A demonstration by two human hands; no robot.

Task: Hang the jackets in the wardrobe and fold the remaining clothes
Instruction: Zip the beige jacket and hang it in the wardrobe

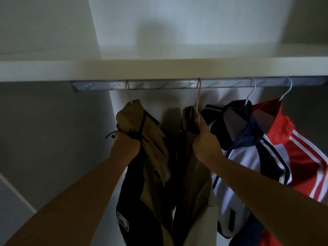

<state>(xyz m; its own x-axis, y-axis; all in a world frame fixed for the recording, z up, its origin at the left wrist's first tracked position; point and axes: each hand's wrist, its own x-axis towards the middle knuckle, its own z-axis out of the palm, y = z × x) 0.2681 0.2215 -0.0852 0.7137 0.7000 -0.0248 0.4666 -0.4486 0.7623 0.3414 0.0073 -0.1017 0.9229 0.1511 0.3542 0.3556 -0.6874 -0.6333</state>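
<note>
Two tan and black jackets hang on hangers from the metal rail (159, 85) inside the wardrobe. My left hand (126, 143) grips the collar area of the left tan jacket (152, 139), near its black drawstring. My right hand (205, 141) grips the collar of the second tan jacket (190, 118), just below its beige hanger hook (198, 95). To the right hang a navy and white jacket (248, 157) and a red jacket (305, 157) with white stripes, both on white wire hangers.
A white shelf (159, 68) runs across just above the rail. The wardrobe's grey side wall (53, 139) stands on the left. The rail has bare length at its left end and between the two tan jackets.
</note>
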